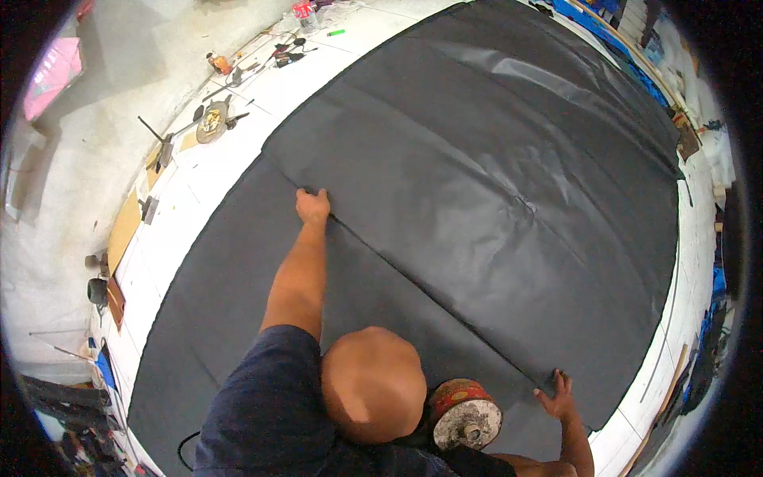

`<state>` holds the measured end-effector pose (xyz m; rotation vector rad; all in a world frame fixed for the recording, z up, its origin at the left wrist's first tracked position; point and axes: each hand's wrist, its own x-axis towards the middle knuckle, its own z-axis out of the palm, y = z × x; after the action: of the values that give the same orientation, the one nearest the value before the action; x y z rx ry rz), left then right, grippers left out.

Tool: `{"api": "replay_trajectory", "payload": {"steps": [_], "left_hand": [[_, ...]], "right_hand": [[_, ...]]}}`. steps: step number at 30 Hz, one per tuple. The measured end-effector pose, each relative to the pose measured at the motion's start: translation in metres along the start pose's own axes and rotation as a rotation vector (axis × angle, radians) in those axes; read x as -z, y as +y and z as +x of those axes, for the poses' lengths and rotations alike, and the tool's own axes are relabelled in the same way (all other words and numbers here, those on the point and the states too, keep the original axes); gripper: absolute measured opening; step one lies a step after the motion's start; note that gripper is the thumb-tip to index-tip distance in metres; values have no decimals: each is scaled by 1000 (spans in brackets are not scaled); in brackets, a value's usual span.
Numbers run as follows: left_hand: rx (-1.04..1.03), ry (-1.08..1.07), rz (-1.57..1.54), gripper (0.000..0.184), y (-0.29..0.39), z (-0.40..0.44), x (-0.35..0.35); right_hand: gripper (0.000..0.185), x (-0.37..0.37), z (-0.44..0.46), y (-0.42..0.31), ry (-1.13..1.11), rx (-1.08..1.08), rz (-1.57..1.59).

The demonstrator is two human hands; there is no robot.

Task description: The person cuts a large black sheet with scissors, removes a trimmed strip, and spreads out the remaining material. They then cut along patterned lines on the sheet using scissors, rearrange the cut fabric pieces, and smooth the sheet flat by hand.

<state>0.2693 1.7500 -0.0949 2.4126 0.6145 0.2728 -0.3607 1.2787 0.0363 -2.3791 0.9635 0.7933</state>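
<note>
A large dark grey sheet (381, 103) is spread on the floor, with a long straight edge running diagonally across another dark layer (230, 262). My left hand (312, 207) is at the upper left part of this edge, its fingers curled in against the sheet. Farther down the same edge, at the lower right, my right hand (559, 396) lies on the material with its fingers spread. Between my arms there is a rounded area of bare skin (373, 385), apparently a knee. Beside it stands a round red can (467, 417) with a stained whitish top.
White tiled floor (179, 242) borders the sheet. Along the left wall lie a dish (212, 122), an orange bottle (218, 63), dark tools and cardboard (125, 230). A clear container (305, 16) and a green item (336, 32) are at the top. Blue material (612, 40) lies at upper right.
</note>
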Motion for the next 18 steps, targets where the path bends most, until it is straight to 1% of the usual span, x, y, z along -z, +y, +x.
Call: {"api": "replay_trajectory", "payload": {"steps": [2, 6, 8, 9, 11, 12, 14, 16, 18], "left_hand": [[-79, -105, 69, 65, -5, 8, -2], [-150, -114, 100, 72, 3, 11, 3], [-2, -74, 152, 79, 10, 4, 8], [-16, -77, 138, 79, 13, 0, 12], [-139, -144, 152, 81, 19, -9, 25], [-157, -147, 142, 81, 28, -19, 31], [-150, 1, 155, 77, 44, -45, 47], [-477, 64, 153, 69, 53, -73, 49], [-950, -302, 86, 61, 69, -122, 64]], "right_hand": [[105, 3, 0, -1, -39, -19, -47], [106, 8, 5, -1, -57, 0, -31], [107, 9, 1, -8, -57, -20, -58], [107, 8, 0, -11, -40, -27, -49], [108, 10, -3, -15, -54, -21, -53], [108, 5, -1, -8, -39, -28, -40], [108, -8, 0, 7, 54, 60, -72], [107, -8, -2, 5, 58, 27, -56], [105, -1, -6, -2, 67, -27, -30]]}}
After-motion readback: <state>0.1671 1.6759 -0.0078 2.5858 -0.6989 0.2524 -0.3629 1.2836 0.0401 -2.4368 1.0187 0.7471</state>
